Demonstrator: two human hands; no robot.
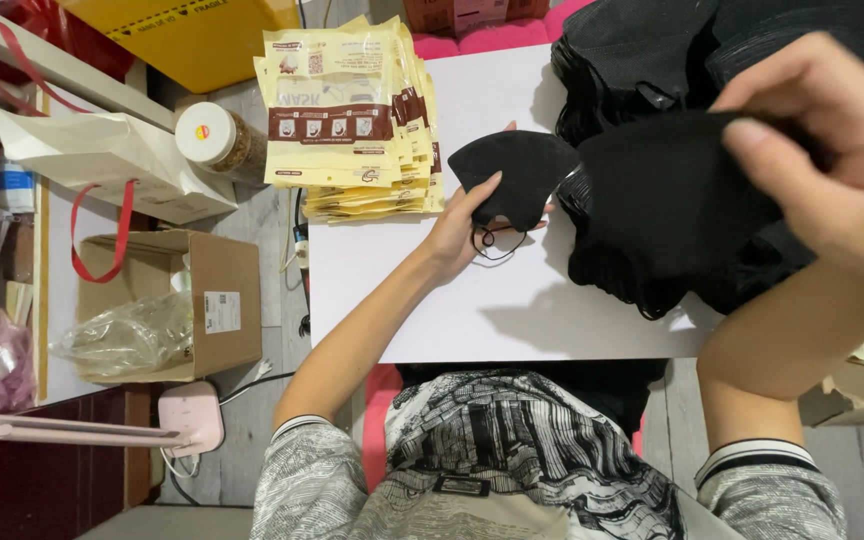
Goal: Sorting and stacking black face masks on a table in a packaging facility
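White tabletop (pixel 432 310) fills the middle of the view, with clutter on the floor to its left: a pink desk lamp (pixel 102 430) at the lower edge, an open cardboard box (pixel 222 310) with crumpled clear plastic inside, a white paper bag (pixel 102 160) with red handles above it, and a jar with a white lid (pixel 207 135) near the table's far corner. On the table's far left part sits a fanned stack of cream and brown pouches (pixel 352 120), their long sides running away from the person.

Just right of that stack lies a single black folded mask (pixel 517 175). Its long axis runs roughly left to right across the table, the curved edge toward the far side and the pointed end toward the pouches; its thin ear loops (pixel 492 243) trail out on the near side onto the white surface. The left hand (pixel 467 225) rests on the mask's near left part, fingers laid fairly flat and a little apart on the fabric, the thumb at its lower edge, so it presses the mask down rather than pinching it.

Further right a large heap of black masks (pixel 672 200) covers the table's right part and reaches to its far edge. The right hand (pixel 832 150), close to the camera, is above this heap, thumb and forefinger pressed together on the edge of a black mask at the heap's top; the other fingers curl behind.
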